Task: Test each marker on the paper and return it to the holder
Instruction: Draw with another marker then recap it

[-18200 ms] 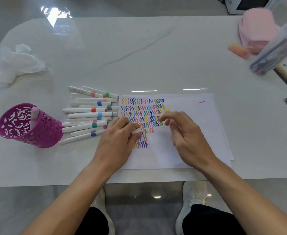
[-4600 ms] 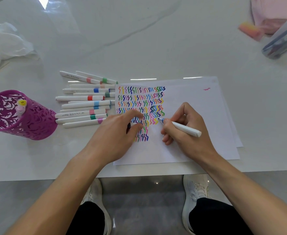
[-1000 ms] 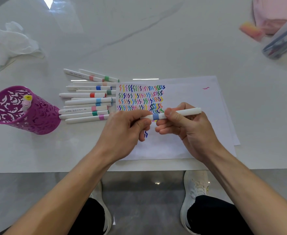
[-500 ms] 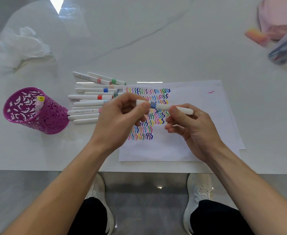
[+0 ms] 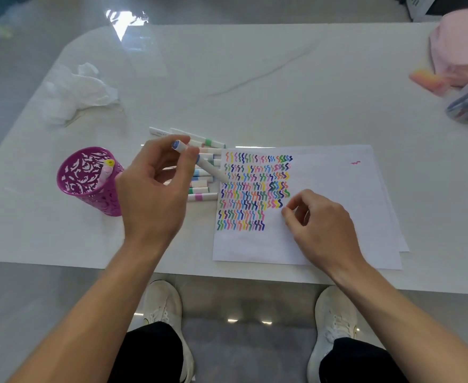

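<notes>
Seated person at a white table (image 5: pixel 282 78), one capped marker lifted in the left hand.

A stack of paper (image 5: pixel 338 205) bears eight rows of coloured squiggles, plus one lone pink squiggle. One purple holder (image 5: pixel 89 200) at left contains two markers. The left hand (image 5: pixel 155 194) pinches the blue-banded marker (image 5: pixel 210 167) above the loose markers (image 5: pixel 202 197), whose count it hides. The right hand (image 5: pixel 321 228) rests on the paper, fingers loosely curled, holding nothing. Barrel print is too small to read.
</notes>
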